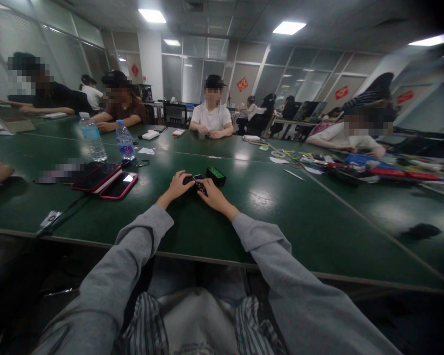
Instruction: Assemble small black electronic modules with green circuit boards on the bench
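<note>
On the green table, both of my hands meet at a small dark device with a bluish face (pixel 199 177), too small to name by kind. My left hand (pixel 176 188) grips its left side, fingers bent and thumb close to it. From the right, my right hand (pixel 215 197) has its fingers closed over the near part, covering much of it. Just beyond my right fingers, and apart from them, stands a black box with a bright green top or contents (pixel 216 173).
To the left lie phones in red-edged cases (pixel 123 186), with a water bottle (pixel 92 135) and a purple-capped bottle (pixel 125 140) behind. A pen (pixel 294 175) and a pile of cables and tools (pixel 355 167) lie at right. Several people sit around the table.
</note>
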The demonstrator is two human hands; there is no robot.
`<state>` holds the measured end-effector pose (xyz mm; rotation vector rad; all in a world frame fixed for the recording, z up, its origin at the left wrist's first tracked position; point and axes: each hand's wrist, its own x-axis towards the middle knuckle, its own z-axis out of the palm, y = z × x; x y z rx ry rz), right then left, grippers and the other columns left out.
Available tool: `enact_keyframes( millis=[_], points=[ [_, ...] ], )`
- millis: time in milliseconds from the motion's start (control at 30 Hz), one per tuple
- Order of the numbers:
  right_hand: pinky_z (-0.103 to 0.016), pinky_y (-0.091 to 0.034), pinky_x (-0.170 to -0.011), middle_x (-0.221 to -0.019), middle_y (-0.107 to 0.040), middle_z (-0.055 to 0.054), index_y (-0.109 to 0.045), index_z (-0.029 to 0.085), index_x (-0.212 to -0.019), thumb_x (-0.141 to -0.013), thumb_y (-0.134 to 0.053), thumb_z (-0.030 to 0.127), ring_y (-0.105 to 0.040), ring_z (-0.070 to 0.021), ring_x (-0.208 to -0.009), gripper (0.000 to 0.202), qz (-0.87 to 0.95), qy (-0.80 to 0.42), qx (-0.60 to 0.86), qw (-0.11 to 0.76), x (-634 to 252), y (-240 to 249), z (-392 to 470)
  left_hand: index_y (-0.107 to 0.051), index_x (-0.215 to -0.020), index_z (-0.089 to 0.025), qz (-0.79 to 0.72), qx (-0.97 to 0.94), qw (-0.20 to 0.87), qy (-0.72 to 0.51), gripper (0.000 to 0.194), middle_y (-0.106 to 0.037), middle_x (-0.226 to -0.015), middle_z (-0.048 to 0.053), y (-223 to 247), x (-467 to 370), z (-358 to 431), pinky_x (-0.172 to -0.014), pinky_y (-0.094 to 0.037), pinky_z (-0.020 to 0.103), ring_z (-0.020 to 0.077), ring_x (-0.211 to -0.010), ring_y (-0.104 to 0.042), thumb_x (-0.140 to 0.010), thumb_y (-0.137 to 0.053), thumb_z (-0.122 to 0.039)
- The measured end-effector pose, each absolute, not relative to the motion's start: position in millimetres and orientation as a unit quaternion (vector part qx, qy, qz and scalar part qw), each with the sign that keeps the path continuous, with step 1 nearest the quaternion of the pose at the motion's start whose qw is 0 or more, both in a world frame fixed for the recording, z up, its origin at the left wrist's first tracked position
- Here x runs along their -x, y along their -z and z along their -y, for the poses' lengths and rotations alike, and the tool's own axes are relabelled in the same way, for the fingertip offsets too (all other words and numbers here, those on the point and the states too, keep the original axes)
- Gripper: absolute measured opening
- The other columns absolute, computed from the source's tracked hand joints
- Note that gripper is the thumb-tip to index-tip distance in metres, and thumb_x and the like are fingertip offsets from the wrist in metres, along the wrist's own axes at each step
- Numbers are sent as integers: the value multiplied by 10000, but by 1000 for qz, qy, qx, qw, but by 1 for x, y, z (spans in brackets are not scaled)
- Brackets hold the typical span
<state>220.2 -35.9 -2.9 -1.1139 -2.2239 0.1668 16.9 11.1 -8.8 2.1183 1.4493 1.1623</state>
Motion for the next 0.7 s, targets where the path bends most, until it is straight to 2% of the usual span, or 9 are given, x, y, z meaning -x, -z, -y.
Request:
enact_keyframes(
  millis=[567, 700],
  points=[
    [-409, -498, -927, -1273, -418, -104, -392, 237, -1378, -905, -554, 277, -561, -218, -1059, 501, 847, -66, 428, 309, -220, 0, 38, -607, -1194, -232, -516, -745, 169, -387, 406, -423, -1412, 113, 3, -17, -7, -1138, -298, 494, 294, -1350, -393, -839, -601, -431],
    [-411, -477, -963, -1264, -420, -104, -397, 225, -1372, -904, -554, 276, -547, -220, -1089, 495, 849, -61, 422, 313, -221, 3, 36, -606, -1186, -227, -509, -752, 153, -389, 387, -440, -1387, 113, 4, -17, -8, -1143, -295, 482, 281, -1346, -401, -845, -599, -411]
  ],
)
